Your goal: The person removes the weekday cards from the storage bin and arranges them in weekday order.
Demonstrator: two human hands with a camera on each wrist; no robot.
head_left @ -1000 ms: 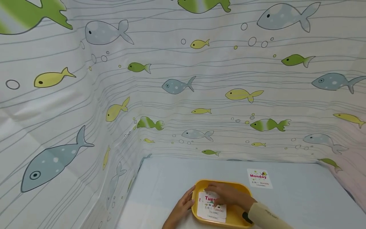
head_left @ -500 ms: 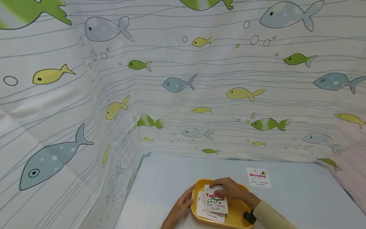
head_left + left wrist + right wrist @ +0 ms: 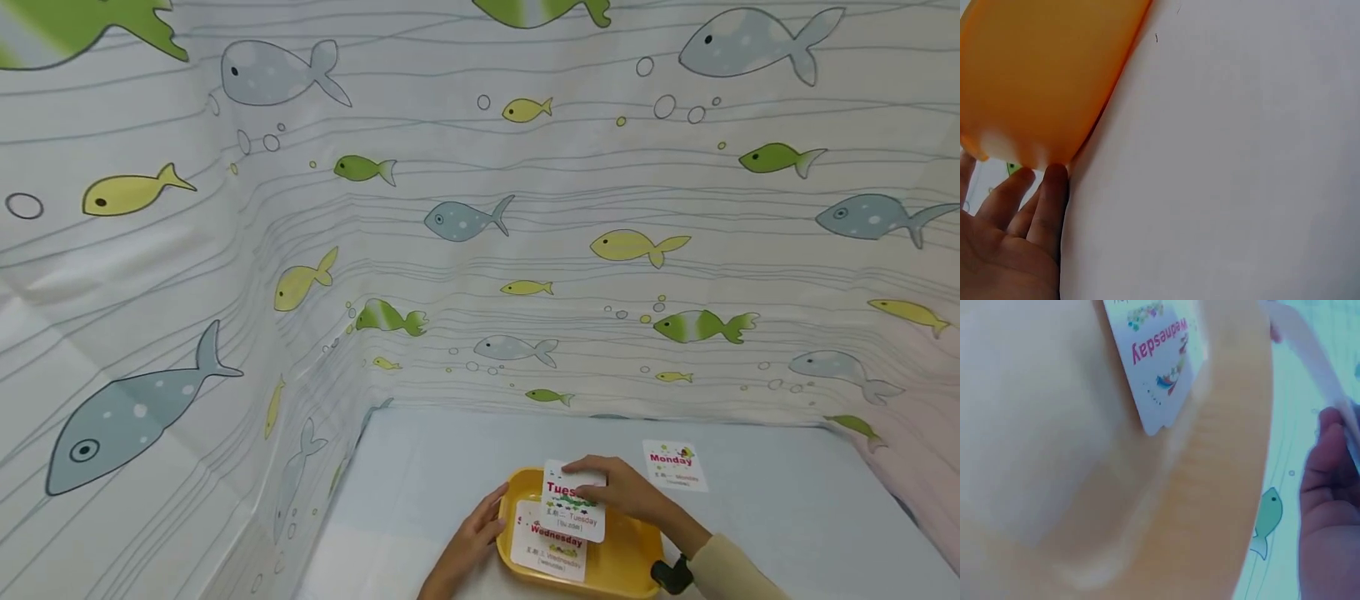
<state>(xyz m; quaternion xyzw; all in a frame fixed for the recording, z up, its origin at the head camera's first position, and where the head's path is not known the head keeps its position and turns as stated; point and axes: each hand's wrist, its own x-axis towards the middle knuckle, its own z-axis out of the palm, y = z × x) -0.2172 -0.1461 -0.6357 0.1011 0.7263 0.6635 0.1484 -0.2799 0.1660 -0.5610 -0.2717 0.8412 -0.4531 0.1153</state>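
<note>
A white card printed "Tuesday" [image 3: 572, 518] is pinched at its upper right edge by my right hand [image 3: 617, 487]. It is raised over the yellow plastic bin [image 3: 633, 550] and overlaps the card under it in the head view. Inside the bin lies a "Wednesday" card [image 3: 551, 554]; in the right wrist view this Wednesday card [image 3: 1163, 362] leans at the bin wall with another card edge behind it. My left hand [image 3: 474, 533] rests at the bin's left end. Its fairly straight fingertips [image 3: 1054, 181] touch the outer wall of the bin [image 3: 1047, 75].
A "Monday" card [image 3: 675, 467] lies face up on the pale tabletop [image 3: 780, 508], behind and right of the bin. A white sheet with printed fish [image 3: 600, 333] surrounds the table at the back and sides. A black wrist device [image 3: 671, 575] sits by the right sleeve [image 3: 738, 571].
My right hand has lifted the Tuesday card up and away from the other cards, uncovering the Wednesday card. My left hand has stayed at the bin's left end.
</note>
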